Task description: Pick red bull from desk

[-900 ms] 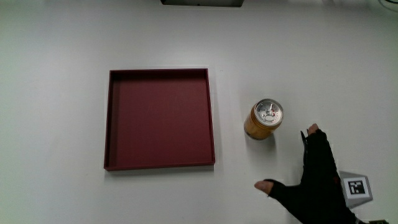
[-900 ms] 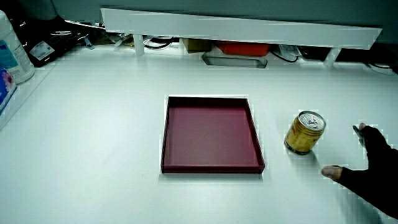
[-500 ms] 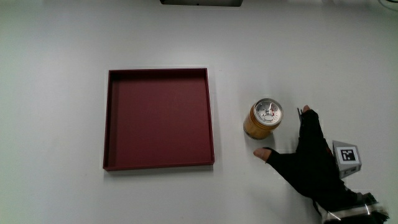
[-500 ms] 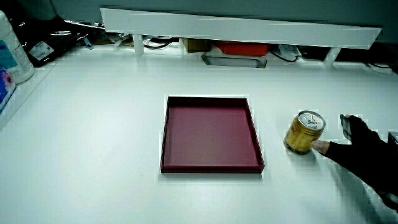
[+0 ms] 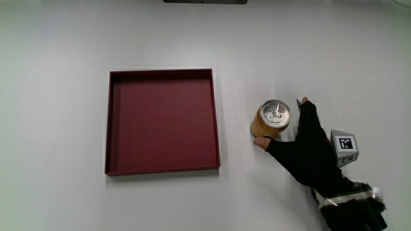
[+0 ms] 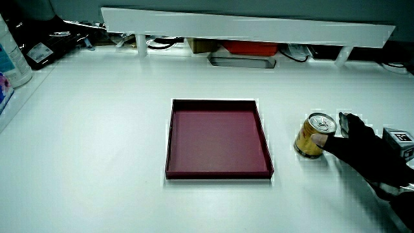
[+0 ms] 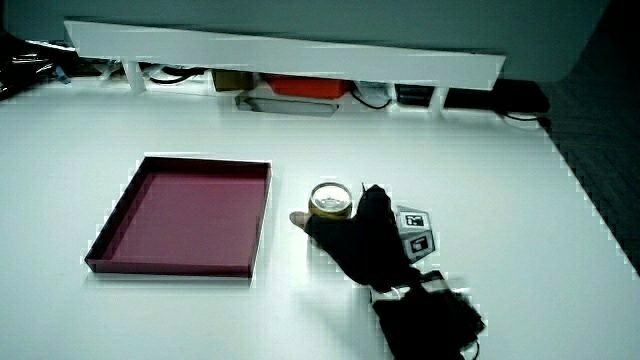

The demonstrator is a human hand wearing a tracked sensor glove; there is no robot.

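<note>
Gloved hand (image 5: pixel 307 153), nearest the person, with the patterned cube (image 5: pixel 344 147) on its back; thumb and fingers are spread around the gold drink can (image 5: pixel 272 120) and touch its side, though a closed grip cannot be confirmed. The can stands upright on the white tabletop (image 5: pixel 64 64), beside the shallow dark-red square tray (image 5: pixel 162 122). Farthest, in a side view, the low white partition (image 6: pixel 246 29).
</note>
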